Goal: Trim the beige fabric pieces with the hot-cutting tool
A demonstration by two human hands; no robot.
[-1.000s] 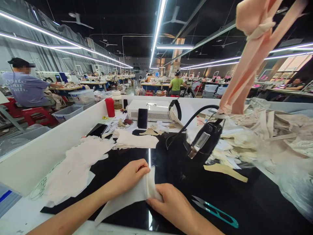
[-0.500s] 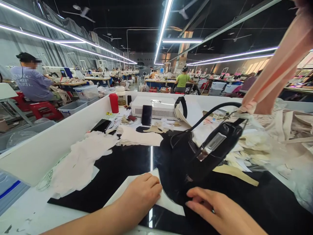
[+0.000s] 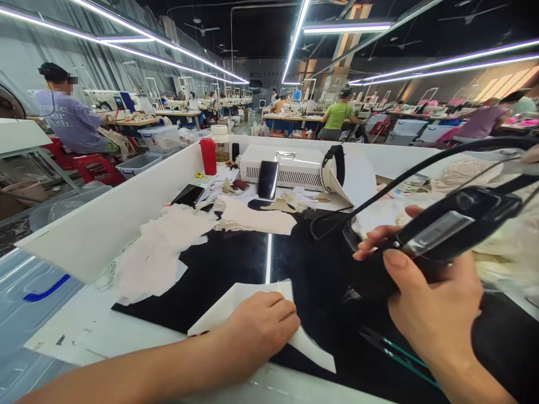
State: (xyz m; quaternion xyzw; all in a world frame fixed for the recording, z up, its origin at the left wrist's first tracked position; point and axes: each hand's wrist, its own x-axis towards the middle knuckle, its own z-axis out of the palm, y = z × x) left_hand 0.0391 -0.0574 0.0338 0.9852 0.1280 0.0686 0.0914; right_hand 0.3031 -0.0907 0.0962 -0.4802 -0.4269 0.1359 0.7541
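Note:
My left hand presses on a white cut piece, fingers bent and held together. The piece, fabric or paper, lies on a glossy black sheet; its pointed end shows right of my fingers. My right hand grips a black corded hand tool, thumb on the near side and fingertips past its far side. A metal plate is set in the tool's body, and its lower end is dark and hard to make out. Below the right hand lies a slim tool with teal edges, partly covered by the wrist.
Pale cut pieces are heaped at the left and more at the back. A phone leans on a white vented box, near a red cup. The tool's black cable arches across the right. People sew beyond the low white wall.
My right hand has moved up and taken hold of the black corded hand tool, which is now farther right. The left hand stays on the white piece. The view has shifted.

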